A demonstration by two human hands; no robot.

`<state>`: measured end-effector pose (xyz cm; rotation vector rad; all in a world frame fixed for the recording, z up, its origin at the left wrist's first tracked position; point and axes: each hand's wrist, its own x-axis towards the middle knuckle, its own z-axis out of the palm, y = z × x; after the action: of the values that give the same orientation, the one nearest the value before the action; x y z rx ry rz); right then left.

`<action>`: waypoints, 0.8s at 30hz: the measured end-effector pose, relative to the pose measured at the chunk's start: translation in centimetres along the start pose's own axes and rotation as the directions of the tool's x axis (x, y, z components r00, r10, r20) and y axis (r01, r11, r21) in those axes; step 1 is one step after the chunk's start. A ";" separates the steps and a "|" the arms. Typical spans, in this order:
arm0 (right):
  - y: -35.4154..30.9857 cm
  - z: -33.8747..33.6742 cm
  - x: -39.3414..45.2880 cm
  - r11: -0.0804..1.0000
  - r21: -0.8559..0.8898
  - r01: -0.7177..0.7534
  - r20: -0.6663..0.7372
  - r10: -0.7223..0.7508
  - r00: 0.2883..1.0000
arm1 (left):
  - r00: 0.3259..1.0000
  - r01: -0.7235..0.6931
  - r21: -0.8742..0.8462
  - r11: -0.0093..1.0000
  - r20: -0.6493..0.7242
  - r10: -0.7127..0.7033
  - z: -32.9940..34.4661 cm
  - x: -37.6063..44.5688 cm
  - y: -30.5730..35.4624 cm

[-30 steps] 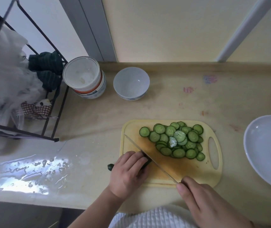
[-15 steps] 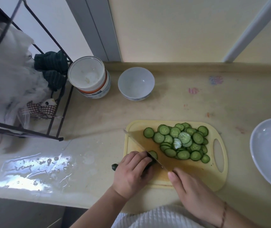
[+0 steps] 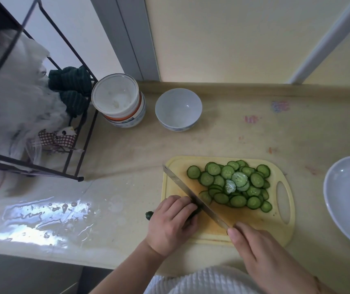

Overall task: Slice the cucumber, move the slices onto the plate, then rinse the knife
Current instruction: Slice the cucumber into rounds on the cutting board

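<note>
The counter (image 3: 244,132) runs wide beyond both hands, bare toward the wall, so there is room to work. The plate (image 3: 348,196) waits well off to the right of the right hand (image 3: 263,249), its near rim past the board's handle end; I'd guess it sits there so slices can be swept across without a reach. The board (image 3: 252,228) lies under both hands, its front edge close to the counter's lip. The slices (image 3: 233,185) are heaped just beyond the knife (image 3: 193,198), on the far side from the left hand (image 3: 171,221), which keeps the cutting spot free. The blade slants from the right hand, which is wrapped round the handle, up past the left knuckles. The left hand curls over the cucumber (image 3: 148,215), pinning the stub; only its dark end pokes out left, over the board's edge. Little is left to cut, and the fingertips sit close against the blade.
</note>
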<state>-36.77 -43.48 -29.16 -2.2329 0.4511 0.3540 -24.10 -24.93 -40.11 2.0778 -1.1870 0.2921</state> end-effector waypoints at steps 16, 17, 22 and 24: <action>-0.4 0.6 0.1 0.997 -0.071 -0.017 0.040 0.020 0.999 | 1.000 0.030 -0.015 0.999 0.000 -0.030 -0.1 0.2 0.2; -0.5 0.9 0.4 0.998 -0.066 -0.017 0.045 0.020 0.999 | 1.000 0.031 -0.018 0.999 -0.002 -0.031 -0.2 0.2 0.3; -0.8 2.1 2.3 0.999 -0.049 0.016 0.066 -0.012 0.998 | 0.999 0.035 -0.015 0.999 0.001 -0.035 -0.1 0.2 0.3; -0.6 2.1 2.5 0.999 -0.034 0.012 0.061 -0.010 0.998 | 0.999 0.039 -0.004 0.999 0.006 -0.039 0.0 0.1 0.3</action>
<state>-34.43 -41.97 -31.08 -2.2500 0.4028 0.4259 -24.25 -25.07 -39.89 2.0974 -1.1488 0.2655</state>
